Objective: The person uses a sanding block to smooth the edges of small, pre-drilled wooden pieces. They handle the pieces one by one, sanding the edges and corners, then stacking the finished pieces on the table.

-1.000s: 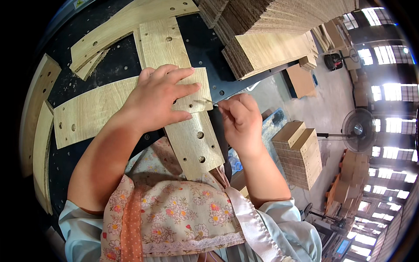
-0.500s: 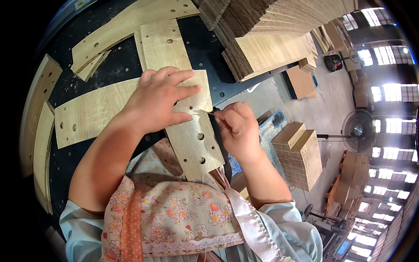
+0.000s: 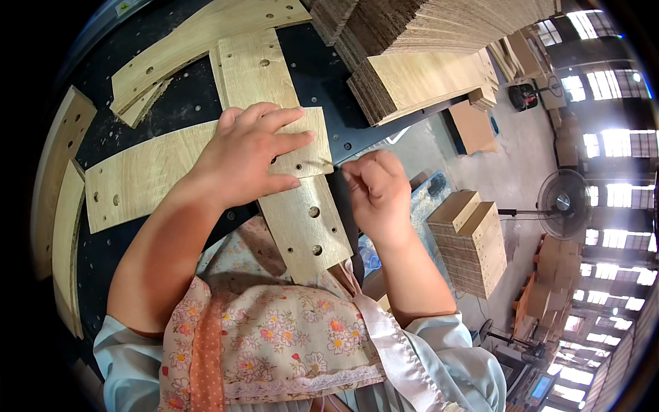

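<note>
My left hand [image 3: 255, 152] lies with fingers spread on the end of a curved, light wood-grain panel [image 3: 151, 165] with drilled holes, holding nothing. That end overlaps a straight drilled panel [image 3: 312, 230], which reaches toward my apron. Just off the overlapping corner, my right hand [image 3: 379, 196] is closed in a pinch, with a small gap between its fingertips and the panel edge. What it grips, if anything, is hidden by the fingers. Another straight panel [image 3: 257, 65] lies beyond my left fingers.
A dark worktable [image 3: 189, 113] with small holes carries more curved panels, one long piece [image 3: 206, 38] at the far side. Thick stacks of boards [image 3: 425, 79] stand at the far right. Beyond the table edge are a stack of drilled blocks [image 3: 470, 247] and a standing fan [image 3: 564, 202].
My right hand has moved slightly up and away from the panel's edge, where something thin showed at its fingertips before. My left hand stays on the panel.
</note>
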{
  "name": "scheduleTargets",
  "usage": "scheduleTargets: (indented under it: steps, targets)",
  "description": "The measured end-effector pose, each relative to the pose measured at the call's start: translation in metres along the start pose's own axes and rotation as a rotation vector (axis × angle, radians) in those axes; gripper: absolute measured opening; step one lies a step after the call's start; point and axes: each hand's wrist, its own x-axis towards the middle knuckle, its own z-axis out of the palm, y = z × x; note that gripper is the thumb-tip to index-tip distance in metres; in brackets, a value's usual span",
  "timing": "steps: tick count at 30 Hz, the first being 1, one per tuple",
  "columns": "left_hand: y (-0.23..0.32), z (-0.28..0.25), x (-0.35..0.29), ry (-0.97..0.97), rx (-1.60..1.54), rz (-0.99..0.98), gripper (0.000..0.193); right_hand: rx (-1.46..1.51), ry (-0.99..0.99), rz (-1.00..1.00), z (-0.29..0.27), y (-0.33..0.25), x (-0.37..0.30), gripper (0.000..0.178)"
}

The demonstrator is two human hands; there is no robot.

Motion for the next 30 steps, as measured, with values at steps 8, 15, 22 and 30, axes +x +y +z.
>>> scheduleTargets:
  steps: [8,15,22,30]
  targets:
    - [0.0,-0.003,0.001,-0.025,-0.013,0.015,0.059,-0.002,-0.033,-0.03,-0.002,-0.007,-0.003,0.016]
    - [0.004,-0.006,0.002,-0.047,-0.018,-0.002,0.059,-0.039,-0.055,-0.023,0.0,-0.007,-0.001,0.018]
    - [0.002,-0.003,-0.001,-0.032,0.001,-0.004,0.06,-0.004,0.014,0.045,0.005,0.006,0.002,0.018]
    - [0.001,-0.004,0.0,-0.037,0.008,-0.002,0.06,0.011,-0.018,-0.037,0.002,0.002,0.003,0.017]
